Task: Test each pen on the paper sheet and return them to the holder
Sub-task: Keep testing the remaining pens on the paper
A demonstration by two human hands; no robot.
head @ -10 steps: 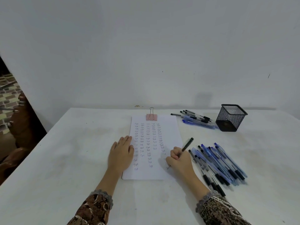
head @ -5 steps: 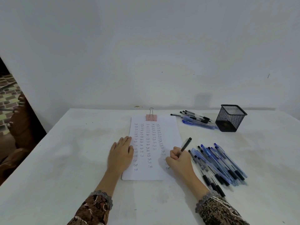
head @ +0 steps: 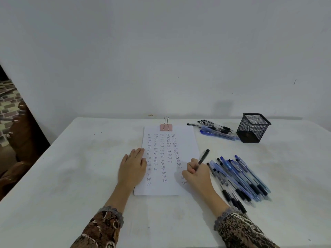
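Note:
A white paper sheet [head: 186,140] lies in the middle of the table, covered with columns of small handwritten words. My left hand [head: 132,167] rests flat on the sheet's left edge, fingers straight. My right hand [head: 196,173] grips a black pen [head: 203,156] in a writing hold at the sheet's right edge, its tip hidden by my fingers. A black mesh holder [head: 252,127] stands at the back right and looks empty. Several blue and black pens [head: 238,178] lie in a pile right of my right hand. A smaller bunch of pens [head: 215,130] lies left of the holder.
A pink binder clip [head: 166,127] clamps the sheet's top edge. The white table [head: 71,167] meets a plain wall at the back. Its left edge drops off beside brown furniture [head: 23,140].
My right hand has crept slightly up and left along the right column, the pen's top swinging left with it. My left hand has stayed put.

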